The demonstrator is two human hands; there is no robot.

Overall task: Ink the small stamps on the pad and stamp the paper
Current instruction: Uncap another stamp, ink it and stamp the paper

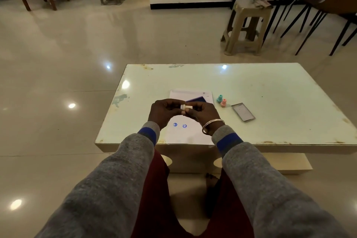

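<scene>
Small white cylindrical stamp (185,107) sits pinched between both hands, left hand (164,111) and right hand (202,112), above the white paper sheet (185,133) on the pale glossy desk (270,91); two blue prints (179,125) mark the paper; teal stamp (219,98) and pink stamp (223,103) stand upright beside it.

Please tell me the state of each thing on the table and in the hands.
White stamp: held by left hand and right hand.
Paper: flat, two blue prints.
Ink pad: open.
Teal stamp: upright.
Pink stamp: upright.
Phone: flat.
</scene>
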